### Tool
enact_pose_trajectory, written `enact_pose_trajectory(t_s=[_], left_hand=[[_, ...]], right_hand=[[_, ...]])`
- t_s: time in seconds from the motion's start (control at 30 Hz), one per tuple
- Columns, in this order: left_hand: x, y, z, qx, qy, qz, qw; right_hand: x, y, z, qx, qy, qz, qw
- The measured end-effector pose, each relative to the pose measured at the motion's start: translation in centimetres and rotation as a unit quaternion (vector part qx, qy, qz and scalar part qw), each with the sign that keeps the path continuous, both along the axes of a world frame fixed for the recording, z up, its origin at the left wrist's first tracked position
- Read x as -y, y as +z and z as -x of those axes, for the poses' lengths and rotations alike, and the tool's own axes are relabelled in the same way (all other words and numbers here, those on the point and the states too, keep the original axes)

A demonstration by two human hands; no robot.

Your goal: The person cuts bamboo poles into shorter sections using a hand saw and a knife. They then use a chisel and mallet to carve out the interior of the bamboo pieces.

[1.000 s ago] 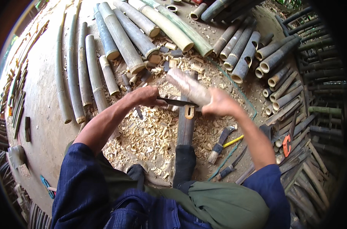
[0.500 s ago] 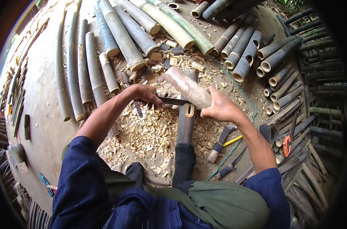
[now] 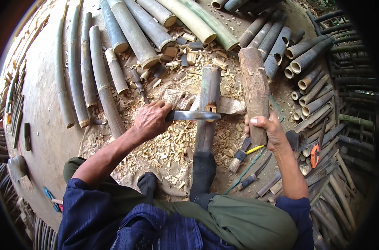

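My left hand [image 3: 152,118] is closed round the handle of a knife [image 3: 191,115]. Its blade reaches rightward to the bamboo tube [image 3: 206,135], with the tip at a rectangular slot cut in the tube's wall. That tube rests across a rough wooden block [image 3: 231,106], and my foot in a black sock [image 3: 203,171] is on its near end. To the right of the tube, my right hand [image 3: 267,130] grips a thick wooden club [image 3: 255,81] by its narrow lower end. The club points away from me, apart from the knife.
Wood shavings [image 3: 156,146] cover the ground round the block. Bamboo poles [image 3: 133,33] lie beyond, and cut tubes [image 3: 312,54] are stacked at the right. An adze-like tool [image 3: 240,154], another knife [image 3: 247,181] and an orange-handled saw [image 3: 315,156] lie near my right arm.
The club has swung from a slant over the blade and tube to the right, now pointing away from me. The knife has turned so its broad shiny face shows.
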State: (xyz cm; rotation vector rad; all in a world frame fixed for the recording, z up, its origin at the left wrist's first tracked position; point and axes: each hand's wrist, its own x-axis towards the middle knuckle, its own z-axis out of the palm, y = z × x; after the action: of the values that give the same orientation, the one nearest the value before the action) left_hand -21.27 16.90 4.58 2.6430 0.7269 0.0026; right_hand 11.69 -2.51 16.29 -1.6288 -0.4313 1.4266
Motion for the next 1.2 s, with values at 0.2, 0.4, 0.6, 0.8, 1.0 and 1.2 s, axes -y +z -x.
enact_pose_trajectory(t_s=[0.2,0.4,0.6,0.8,1.0,1.2], left_hand=[[0.5,-0.9,0.9,-0.054,-0.026,0.04,0.997],[-0.3,-0.1,0.3,-0.143,-0.013,0.073,0.987],[-0.6,-0.2,-1.2,-0.201,-0.048,0.069,0.976],[-0.2,0.1,-0.4,-0.203,-0.034,0.037,0.978],[0.6,-0.5,-0.4,-0.214,-0.012,0.039,0.976],[0.9,-0.4,-1.3,-0.206,-0.015,0.046,0.977]], right_hand=[[-1.1,-0.3,0.5,0.092,0.097,0.006,0.991],[-1.7,0.7,1.9,0.395,0.355,0.002,0.847],[-2.5,-5.5,-2.0,0.611,0.503,-0.364,0.491],[-1.8,-3.7,1.6,0.571,0.577,-0.345,0.472],[-2.0,-5.8,0.4,0.636,0.569,-0.161,0.496],[-1.8,-7.6,-2.9,0.558,0.514,-0.331,0.561]])
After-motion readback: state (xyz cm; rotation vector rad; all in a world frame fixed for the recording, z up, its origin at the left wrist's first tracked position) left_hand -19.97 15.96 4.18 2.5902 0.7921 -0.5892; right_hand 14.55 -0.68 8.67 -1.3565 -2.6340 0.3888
